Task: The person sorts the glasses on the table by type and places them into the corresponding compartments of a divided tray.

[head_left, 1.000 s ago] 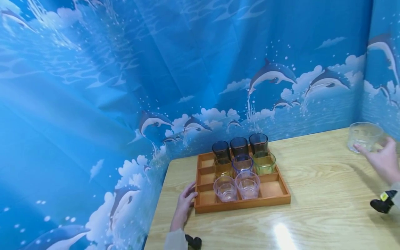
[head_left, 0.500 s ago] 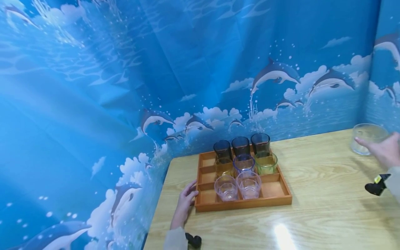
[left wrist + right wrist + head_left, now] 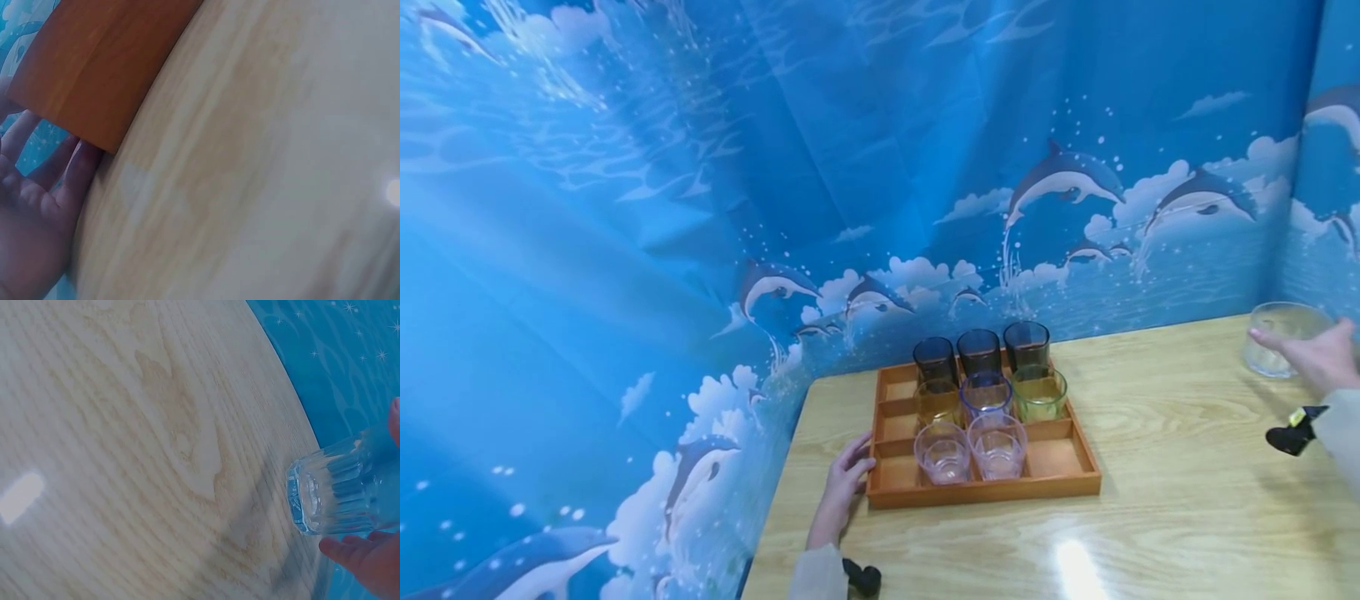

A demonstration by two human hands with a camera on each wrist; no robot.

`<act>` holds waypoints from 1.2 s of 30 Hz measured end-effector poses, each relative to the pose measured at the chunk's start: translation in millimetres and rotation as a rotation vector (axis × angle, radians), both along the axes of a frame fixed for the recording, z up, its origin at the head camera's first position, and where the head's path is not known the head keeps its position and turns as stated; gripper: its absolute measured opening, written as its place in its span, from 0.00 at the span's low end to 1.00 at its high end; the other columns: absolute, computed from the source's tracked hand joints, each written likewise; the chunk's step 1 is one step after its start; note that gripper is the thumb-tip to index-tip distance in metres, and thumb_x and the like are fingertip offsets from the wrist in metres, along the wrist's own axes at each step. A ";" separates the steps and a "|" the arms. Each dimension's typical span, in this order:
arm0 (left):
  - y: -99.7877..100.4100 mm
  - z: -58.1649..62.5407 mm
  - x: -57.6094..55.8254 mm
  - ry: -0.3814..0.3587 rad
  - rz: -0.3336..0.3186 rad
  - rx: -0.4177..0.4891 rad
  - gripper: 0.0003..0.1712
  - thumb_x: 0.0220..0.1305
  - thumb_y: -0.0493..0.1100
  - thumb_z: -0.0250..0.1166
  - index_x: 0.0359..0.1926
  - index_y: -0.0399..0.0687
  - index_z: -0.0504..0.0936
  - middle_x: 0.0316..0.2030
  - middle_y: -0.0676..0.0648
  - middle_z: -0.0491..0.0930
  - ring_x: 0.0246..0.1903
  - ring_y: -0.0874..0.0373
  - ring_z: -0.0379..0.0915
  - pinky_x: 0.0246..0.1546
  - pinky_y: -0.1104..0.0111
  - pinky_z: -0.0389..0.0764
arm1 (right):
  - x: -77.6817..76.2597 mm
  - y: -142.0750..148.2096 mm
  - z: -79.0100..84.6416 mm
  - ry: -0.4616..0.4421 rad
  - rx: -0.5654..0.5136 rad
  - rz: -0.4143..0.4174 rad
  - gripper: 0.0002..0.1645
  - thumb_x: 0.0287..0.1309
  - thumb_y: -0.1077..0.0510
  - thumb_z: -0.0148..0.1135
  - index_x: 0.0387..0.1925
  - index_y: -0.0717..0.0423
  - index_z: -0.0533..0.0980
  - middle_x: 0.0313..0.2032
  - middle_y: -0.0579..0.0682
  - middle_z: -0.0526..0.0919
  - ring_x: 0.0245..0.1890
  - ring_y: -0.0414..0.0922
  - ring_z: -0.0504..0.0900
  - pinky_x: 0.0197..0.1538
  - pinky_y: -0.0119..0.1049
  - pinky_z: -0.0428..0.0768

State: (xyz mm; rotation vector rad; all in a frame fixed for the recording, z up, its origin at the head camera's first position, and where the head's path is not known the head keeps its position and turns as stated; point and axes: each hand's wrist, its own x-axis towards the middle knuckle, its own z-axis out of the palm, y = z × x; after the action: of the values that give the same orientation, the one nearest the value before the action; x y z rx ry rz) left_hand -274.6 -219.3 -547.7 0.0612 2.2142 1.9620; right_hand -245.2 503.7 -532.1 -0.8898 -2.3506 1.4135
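At the right, my right hand [image 3: 1322, 354] grips a clear glass tumbler [image 3: 1270, 360] from its near side, thumb across the front. In the right wrist view the tumbler [image 3: 340, 487] shows a faceted base, with fingers [image 3: 362, 556] along its side and a shadow on the table. My left hand [image 3: 842, 483] touches the left wall of a wooden compartment tray [image 3: 985, 492], fingers laid along it. The left wrist view has those fingers [image 3: 78, 165] against the tray's corner [image 3: 94, 94]. The tray carries dark glasses [image 3: 977, 354], an amber glass [image 3: 936, 404], a blue glass [image 3: 987, 396], a green glass [image 3: 1039, 396] and two pale pink glasses [image 3: 997, 450].
A light wood-grain table [image 3: 1165, 433] lies beneath everything, with a bright reflection near its front. The dolphin-print backdrop [image 3: 880, 208] rises along its back and left edges. The tray's front right compartment [image 3: 1055, 457] holds nothing.
The right hand and its tumbler have moved slightly right, and the right wrist has swung up and inward behind the glass. The left hand stays at the tray; the head view has shifted slightly.
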 end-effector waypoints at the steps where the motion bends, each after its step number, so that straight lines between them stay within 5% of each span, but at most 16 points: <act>1: -0.2 -0.5 -0.3 -0.001 -0.002 0.001 0.28 0.61 0.44 0.60 0.63 0.53 0.70 0.59 0.39 0.68 0.53 0.49 0.69 0.42 0.60 0.75 | 1.9 -4.4 6.0 -0.010 -0.015 0.003 0.72 0.50 0.30 0.54 0.64 0.61 0.14 0.65 0.71 0.20 0.64 0.71 0.28 0.58 0.68 0.46; 9: -2.8 -8.4 -3.6 0.017 -0.003 -0.007 0.28 0.61 0.46 0.61 0.63 0.53 0.69 0.60 0.39 0.68 0.53 0.48 0.68 0.43 0.59 0.76 | 14.6 -34.9 41.2 0.009 -0.060 0.003 0.72 0.50 0.32 0.56 0.65 0.64 0.17 0.66 0.72 0.23 0.64 0.70 0.30 0.60 0.66 0.46; 20: -3.0 -7.0 -1.4 0.035 -0.016 0.015 0.29 0.62 0.43 0.60 0.65 0.50 0.68 0.59 0.37 0.68 0.52 0.48 0.69 0.43 0.60 0.76 | -11.4 -2.1 -2.9 0.074 -0.022 -0.081 0.70 0.48 0.29 0.56 0.68 0.53 0.19 0.68 0.64 0.22 0.66 0.67 0.29 0.58 0.69 0.45; 29: -2.9 -5.2 -2.9 0.035 -0.005 0.016 0.29 0.62 0.43 0.60 0.65 0.51 0.68 0.59 0.38 0.68 0.52 0.50 0.69 0.42 0.62 0.75 | 19.6 -32.6 30.7 0.015 0.065 0.014 0.68 0.51 0.34 0.58 0.67 0.69 0.27 0.66 0.75 0.31 0.63 0.74 0.41 0.53 0.70 0.54; 36: -1.4 -8.3 -4.0 0.012 0.009 -0.013 0.29 0.61 0.45 0.60 0.64 0.53 0.69 0.59 0.39 0.69 0.53 0.49 0.69 0.43 0.60 0.75 | 30.3 -39.4 24.0 0.073 0.108 0.006 0.66 0.52 0.38 0.59 0.67 0.69 0.28 0.65 0.76 0.34 0.62 0.75 0.43 0.51 0.71 0.55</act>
State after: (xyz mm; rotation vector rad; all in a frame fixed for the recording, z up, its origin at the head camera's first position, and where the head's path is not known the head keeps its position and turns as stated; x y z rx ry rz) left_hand -278.6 -220.6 -555.9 0.0618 2.2385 1.9571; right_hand -214.8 464.3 -508.1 -0.7903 -2.3519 1.2854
